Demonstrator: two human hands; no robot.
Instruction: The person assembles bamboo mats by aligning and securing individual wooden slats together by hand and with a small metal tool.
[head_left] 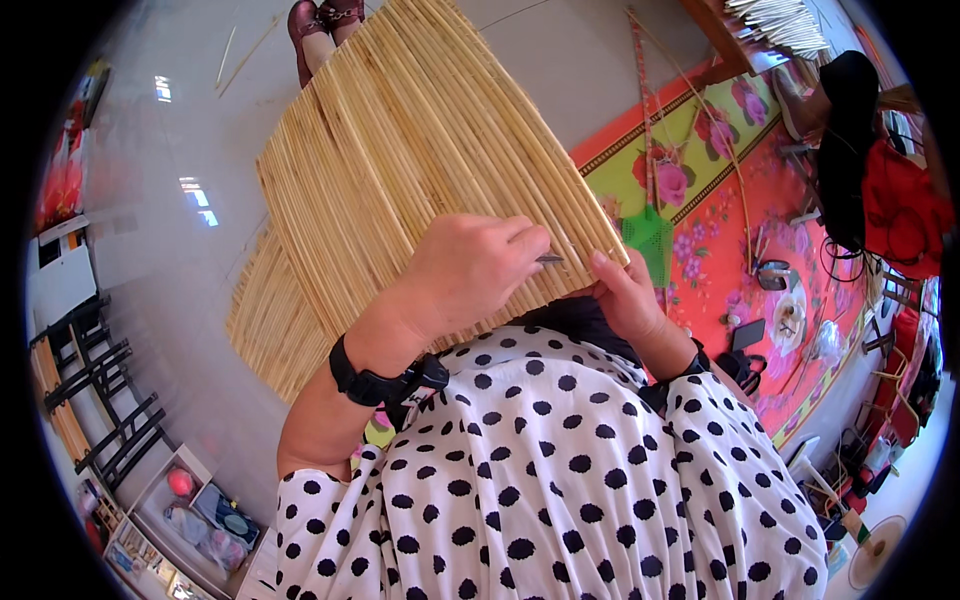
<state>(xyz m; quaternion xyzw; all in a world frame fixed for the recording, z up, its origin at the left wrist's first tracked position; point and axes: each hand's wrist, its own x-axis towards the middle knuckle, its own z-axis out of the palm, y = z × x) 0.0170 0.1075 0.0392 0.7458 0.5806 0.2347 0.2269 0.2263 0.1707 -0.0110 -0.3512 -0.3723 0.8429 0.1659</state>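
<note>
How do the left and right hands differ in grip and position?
The left hand pinches a slim dark tool; the right hand shows none. The left hand lies over the face of the straw-coloured panel; the right hand holds its near right corner. Both have dark wrist straps.

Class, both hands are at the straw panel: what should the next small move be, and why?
Perhaps ease the dark tool toward the right hand: the left hand holds it over the panel, its tip short of the corner that the right hand grips, seemingly steadying it.
</note>
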